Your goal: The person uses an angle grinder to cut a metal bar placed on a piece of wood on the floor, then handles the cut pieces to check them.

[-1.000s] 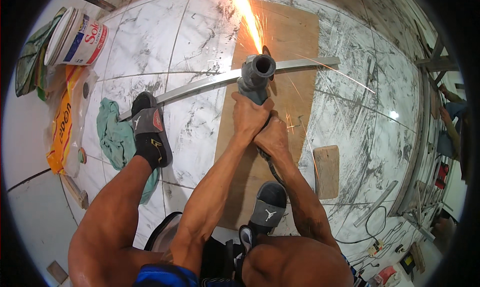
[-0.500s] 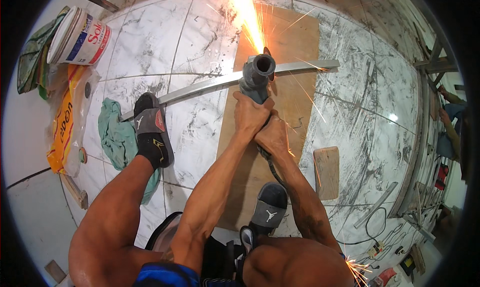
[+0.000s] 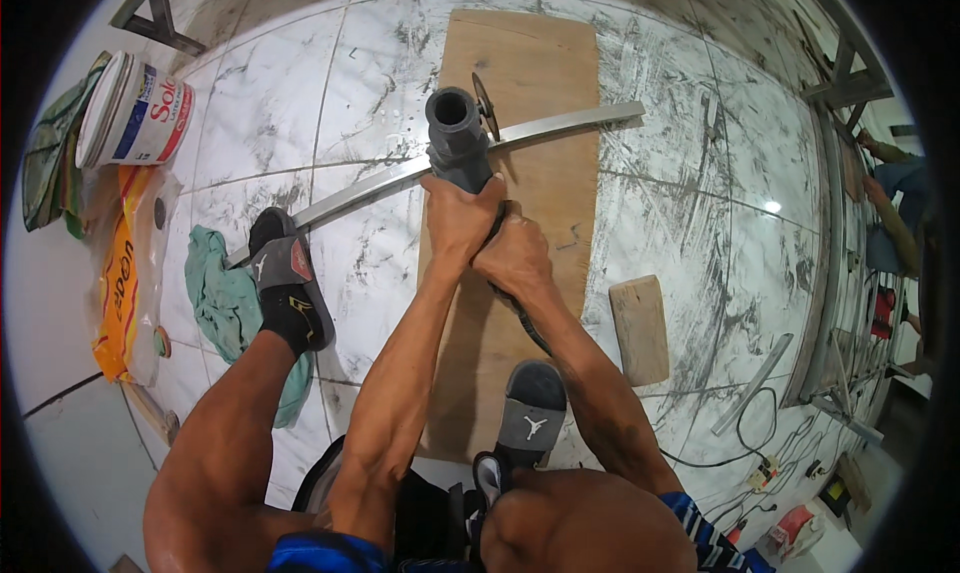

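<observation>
Both of my hands grip a dark grey angle grinder (image 3: 457,153), which points away from me. My left hand (image 3: 462,218) is wrapped around the front of its body, and my right hand (image 3: 516,256) closes around the rear, near the cord (image 3: 523,320). On the grinder's right side stands a thin cutting disc (image 3: 485,105), edge-on and beside a long silver metal bar (image 3: 375,184). Whether disc and bar touch, I cannot tell. The bar lies slantwise across a brown board (image 3: 540,223), with my left sandal (image 3: 287,263) over its near-left part.
A green cloth (image 3: 215,283) lies beside my left foot, near a white bucket (image 3: 150,113) and a yellow plastic bag (image 3: 122,293). A wooden block (image 3: 638,330) rests right of the board. Cables (image 3: 775,468) and metal frames (image 3: 845,78) line the right. Another person's arm (image 3: 895,218) shows there.
The bright spark stream from the disc has stopped. The grinder and both hands have shifted left in the picture, and the disc now shows clearly beside the bar.
</observation>
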A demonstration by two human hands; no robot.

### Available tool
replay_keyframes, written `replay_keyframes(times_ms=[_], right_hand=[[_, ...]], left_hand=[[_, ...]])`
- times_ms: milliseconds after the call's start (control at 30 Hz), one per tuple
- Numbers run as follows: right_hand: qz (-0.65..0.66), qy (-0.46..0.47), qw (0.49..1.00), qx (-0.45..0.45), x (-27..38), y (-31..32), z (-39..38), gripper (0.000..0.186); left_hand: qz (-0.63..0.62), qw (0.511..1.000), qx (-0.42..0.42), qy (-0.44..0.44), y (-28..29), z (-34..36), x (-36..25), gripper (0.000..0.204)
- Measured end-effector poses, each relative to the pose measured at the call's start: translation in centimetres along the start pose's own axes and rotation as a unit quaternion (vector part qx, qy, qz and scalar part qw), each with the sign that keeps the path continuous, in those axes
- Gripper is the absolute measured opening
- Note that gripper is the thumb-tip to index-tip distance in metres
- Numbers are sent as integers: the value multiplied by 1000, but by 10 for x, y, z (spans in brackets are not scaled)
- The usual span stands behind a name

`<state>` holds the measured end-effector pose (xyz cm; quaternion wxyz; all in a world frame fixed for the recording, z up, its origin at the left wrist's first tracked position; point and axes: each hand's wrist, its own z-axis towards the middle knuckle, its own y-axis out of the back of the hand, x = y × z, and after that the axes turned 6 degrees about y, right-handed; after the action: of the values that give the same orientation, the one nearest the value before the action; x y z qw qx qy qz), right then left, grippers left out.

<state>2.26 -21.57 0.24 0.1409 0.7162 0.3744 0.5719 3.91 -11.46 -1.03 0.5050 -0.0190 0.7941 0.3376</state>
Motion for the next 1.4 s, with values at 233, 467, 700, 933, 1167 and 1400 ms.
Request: replay_keyframes(times_ms=[233, 467, 700, 933, 1167, 1400], right_hand=[[8, 14, 1000, 0, -16, -5, -7, 51], [-3, -10, 1000, 9, -20, -6, -9, 56], [24, 7, 1000, 1, -17, -7, -9, 56], [44, 37, 998, -29, -20, -10, -9, 54], [60, 40, 997, -25, -12, -1, -11, 55], [51, 31, 998, -17, -11, 0, -11, 57]], left_hand=[[34, 998, 21, 39, -6, -12, 2, 75], [18, 999, 13, 35, -11, -16, 7, 73], [38, 999, 12, 20, -9, -13, 11, 74], [45, 999, 10, 29, -12, -11, 14, 74], [40, 999, 19, 30, -13, -14, 11, 75], [37, 999, 22, 32, -11, -12, 11, 75]])
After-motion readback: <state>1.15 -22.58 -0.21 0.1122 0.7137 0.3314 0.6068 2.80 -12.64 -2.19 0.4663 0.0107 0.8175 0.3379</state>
